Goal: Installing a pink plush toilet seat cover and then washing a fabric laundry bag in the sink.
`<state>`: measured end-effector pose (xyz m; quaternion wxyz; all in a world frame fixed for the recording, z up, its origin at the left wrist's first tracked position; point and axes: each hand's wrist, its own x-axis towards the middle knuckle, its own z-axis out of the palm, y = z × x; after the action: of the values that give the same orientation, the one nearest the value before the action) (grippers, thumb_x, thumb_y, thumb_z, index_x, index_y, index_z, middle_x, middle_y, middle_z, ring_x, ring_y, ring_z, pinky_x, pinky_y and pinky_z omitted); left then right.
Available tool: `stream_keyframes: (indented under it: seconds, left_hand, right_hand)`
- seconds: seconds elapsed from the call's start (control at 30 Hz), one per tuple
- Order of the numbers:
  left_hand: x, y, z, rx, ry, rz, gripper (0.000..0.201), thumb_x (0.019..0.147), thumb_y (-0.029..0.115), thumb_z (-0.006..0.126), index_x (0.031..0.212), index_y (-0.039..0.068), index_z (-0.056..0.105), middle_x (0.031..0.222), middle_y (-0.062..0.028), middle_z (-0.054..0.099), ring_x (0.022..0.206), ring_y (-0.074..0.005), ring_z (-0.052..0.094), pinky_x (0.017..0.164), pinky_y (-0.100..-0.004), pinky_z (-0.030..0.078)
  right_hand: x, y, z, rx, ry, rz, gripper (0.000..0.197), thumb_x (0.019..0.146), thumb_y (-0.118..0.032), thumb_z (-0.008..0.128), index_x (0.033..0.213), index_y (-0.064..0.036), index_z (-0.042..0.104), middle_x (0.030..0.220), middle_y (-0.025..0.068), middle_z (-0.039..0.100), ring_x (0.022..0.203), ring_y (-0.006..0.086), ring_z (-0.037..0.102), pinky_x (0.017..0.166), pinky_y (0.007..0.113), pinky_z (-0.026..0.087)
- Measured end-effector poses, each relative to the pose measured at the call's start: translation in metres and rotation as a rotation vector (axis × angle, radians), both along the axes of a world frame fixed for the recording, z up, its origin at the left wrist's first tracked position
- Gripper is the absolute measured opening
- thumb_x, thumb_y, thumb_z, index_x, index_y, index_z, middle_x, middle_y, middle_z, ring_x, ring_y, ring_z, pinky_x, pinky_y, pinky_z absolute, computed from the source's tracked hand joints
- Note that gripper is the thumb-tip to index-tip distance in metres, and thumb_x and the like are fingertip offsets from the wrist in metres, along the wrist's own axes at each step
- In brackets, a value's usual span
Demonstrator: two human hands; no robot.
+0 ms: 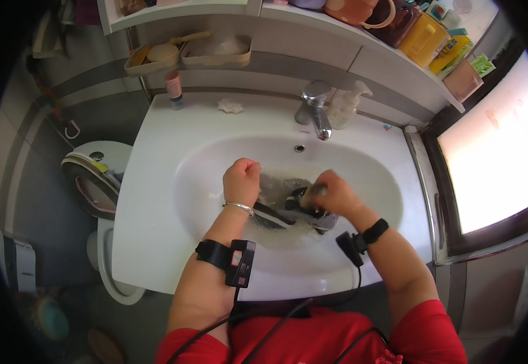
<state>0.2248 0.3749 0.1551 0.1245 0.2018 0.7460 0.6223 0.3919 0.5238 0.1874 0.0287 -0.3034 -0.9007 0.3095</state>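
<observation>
In the sink basin (197, 164), a black shoe with white edging (273, 215) lies partly under cloudy, greyish water (273, 189). My right hand (335, 193) is closed around a small tan-brown brush (310, 195), pressed down at the dark upper of the shoe; its bristles are hidden. Over the shoe's left end, my left hand (241, 182) makes a fist. What its fingers grip, if anything, is hidden from this side.
Behind the basin stand a chrome faucet (314, 106) and a clear pump bottle (346, 106). A pink tube (173, 90) and a crumpled white piece (230, 106) sit on the back ledge. At left is a toilet (103, 151); at right, a window (494, 145). Cables hang from black wrist devices (240, 264).
</observation>
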Motion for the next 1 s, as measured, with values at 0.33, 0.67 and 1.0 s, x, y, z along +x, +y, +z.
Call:
stream_keyframes:
  seconds: [0.33,0.67,1.0]
  left_hand:
    - [-0.007,-0.002,-0.001,0.137,-0.043,0.101,0.015,0.077,0.013,0.057,0.072,-0.001,0.059,0.063,-0.0022,0.058,0.056,-0.0082,0.049,0.054,-0.0234,0.041]
    - [0.001,0.0,-0.002,0.272,-0.194,0.144,0.016,0.078,0.014,0.058,0.073,-0.001,0.058,0.062,-0.0025,0.057,0.056,-0.0092,0.049,0.055,-0.0232,0.041]
    - [0.003,0.006,-0.03,-0.229,0.329,0.078,0.039,0.072,0.024,0.065,0.102,0.001,0.055,0.083,-0.0129,0.06,0.075,-0.0259,0.058,0.07,-0.0313,0.047]
  right_hand:
    - [-0.053,-0.057,-0.052,0.475,-0.352,0.426,0.092,0.065,-0.063,0.059,0.139,-0.0243,0.019,0.143,0.0141,0.017,0.129,0.0316,0.023,0.098,0.063,0.015]
    - [-0.107,-0.04,-0.099,0.491,-0.346,0.366,0.035,0.079,-0.036,0.053,0.105,-0.0133,0.055,0.11,0.009,0.054,0.105,0.026,0.05,0.087,0.042,0.039]
    - [-0.088,-0.018,-0.052,0.151,0.219,0.019,0.037,0.071,-0.018,0.053,0.107,-0.0074,0.054,0.093,0.0223,0.06,0.088,0.0377,0.056,0.078,0.04,0.045]
